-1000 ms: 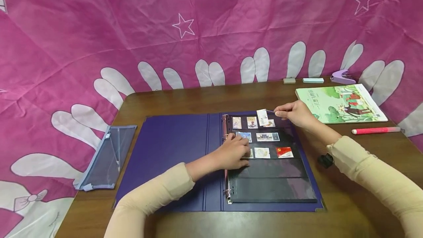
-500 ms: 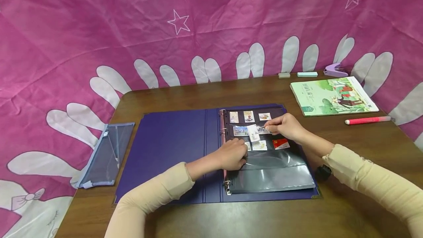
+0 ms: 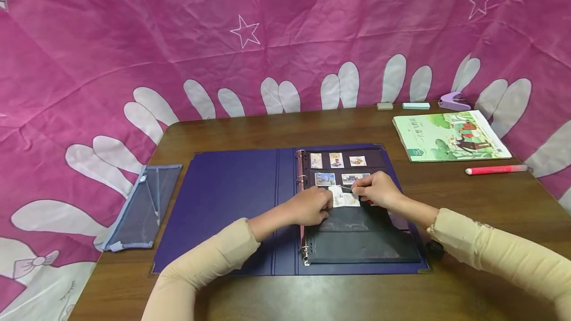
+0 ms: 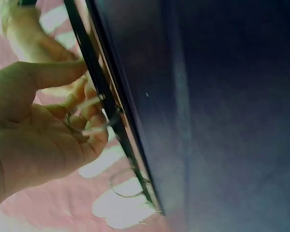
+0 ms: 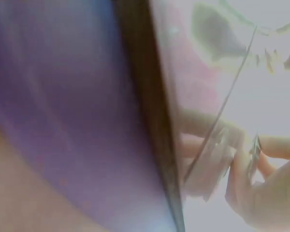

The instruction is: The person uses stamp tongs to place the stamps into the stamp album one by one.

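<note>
A purple ring-binder stamp album (image 3: 223, 202) lies spread on the table, its black pocket page (image 3: 361, 246) on the right side. My right hand (image 3: 380, 192) pinches thin tweezers (image 3: 346, 187), whose tips hold a whitish stamp (image 3: 335, 192) at the third pocket row. That stamp overlaps another pale stamp (image 3: 350, 200) in the row. A red stamp there is mostly hidden under the right hand. My left hand (image 3: 311, 205) grips the page beside the rings, fingers curled at the left of that row; in the left wrist view its thumb (image 4: 63, 73) meets the page edge.
Several stamps sit in the upper two rows, among them a blue one (image 3: 324, 179). A mesh zip pouch (image 3: 142, 212) lies on the left. On the right are a green book (image 3: 450, 135), a red marker (image 3: 495, 169), erasers (image 3: 416, 106) and a lilac stapler-like object (image 3: 454, 101).
The right hand has brought the tweezers and stamp down from the top row to the third row. The page's lower part, glossy and raised half a second ago, now looks flatter.
</note>
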`<move>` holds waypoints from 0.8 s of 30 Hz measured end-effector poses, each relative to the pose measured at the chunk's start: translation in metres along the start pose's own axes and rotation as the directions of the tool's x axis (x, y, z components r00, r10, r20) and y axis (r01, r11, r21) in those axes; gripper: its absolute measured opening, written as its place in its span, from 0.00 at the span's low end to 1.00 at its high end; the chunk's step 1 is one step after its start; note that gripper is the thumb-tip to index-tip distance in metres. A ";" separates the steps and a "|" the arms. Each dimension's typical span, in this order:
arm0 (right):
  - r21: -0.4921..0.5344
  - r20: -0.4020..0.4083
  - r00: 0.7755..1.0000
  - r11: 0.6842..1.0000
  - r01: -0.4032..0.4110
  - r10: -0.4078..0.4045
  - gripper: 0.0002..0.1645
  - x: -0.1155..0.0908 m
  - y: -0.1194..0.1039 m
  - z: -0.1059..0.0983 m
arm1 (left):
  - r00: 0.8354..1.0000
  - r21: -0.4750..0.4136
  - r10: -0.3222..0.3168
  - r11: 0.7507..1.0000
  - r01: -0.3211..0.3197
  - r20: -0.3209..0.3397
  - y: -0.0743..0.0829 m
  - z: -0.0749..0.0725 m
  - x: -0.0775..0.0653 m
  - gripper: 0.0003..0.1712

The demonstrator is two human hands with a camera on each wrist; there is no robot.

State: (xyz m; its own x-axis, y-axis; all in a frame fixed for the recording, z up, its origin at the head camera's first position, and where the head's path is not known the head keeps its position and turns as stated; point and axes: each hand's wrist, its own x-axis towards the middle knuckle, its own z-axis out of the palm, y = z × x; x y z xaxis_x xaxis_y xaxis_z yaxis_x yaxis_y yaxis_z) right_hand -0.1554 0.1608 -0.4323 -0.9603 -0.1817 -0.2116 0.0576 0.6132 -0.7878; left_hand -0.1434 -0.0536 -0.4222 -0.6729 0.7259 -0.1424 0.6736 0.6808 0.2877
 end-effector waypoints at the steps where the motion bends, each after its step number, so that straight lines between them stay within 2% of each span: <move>1: -0.002 -0.001 1.000 1.000 0.013 -0.013 0.14 -0.001 -0.001 0.002 | 1.000 -0.081 -0.004 0.997 0.005 0.008 -0.003 -0.001 0.001 0.07; 4: 0.010 0.008 0.998 0.998 0.055 -0.055 0.12 -0.005 -0.004 0.008 | 1.000 -0.271 -0.003 0.963 0.010 0.029 -0.012 -0.004 0.002 0.05; 7: 0.044 0.022 0.997 0.997 0.071 -0.072 0.11 -0.007 -0.007 0.013 | 0.999 -0.342 0.015 0.940 -0.001 0.039 -0.016 -0.007 0.002 0.04; 13: 0.045 0.032 0.998 0.997 0.060 -0.061 0.11 -0.009 -0.009 0.016 | 0.999 -0.330 0.042 0.943 -0.039 0.001 -0.018 -0.008 0.002 0.03; 19: 0.027 0.123 0.991 0.998 0.053 -0.056 0.12 -0.010 -0.009 0.016 | 1.000 -0.337 0.023 0.941 -0.020 0.005 -0.018 -0.007 0.002 0.05; 24: -0.004 0.168 0.985 0.999 0.043 -0.041 0.12 -0.009 -0.009 0.013 | 1.000 -0.322 0.029 0.946 -0.031 -0.011 -0.017 -0.007 0.003 0.07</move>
State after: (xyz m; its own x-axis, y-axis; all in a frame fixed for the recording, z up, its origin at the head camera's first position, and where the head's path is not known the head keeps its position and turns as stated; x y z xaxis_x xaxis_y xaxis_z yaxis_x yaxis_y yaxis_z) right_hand -0.1440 0.1470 -0.4304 -0.9026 -0.3330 -0.2729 0.0156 0.6081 -0.7937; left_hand -0.1589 -0.0637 -0.4210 -0.6561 0.7445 -0.1237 0.5601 0.5901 0.5814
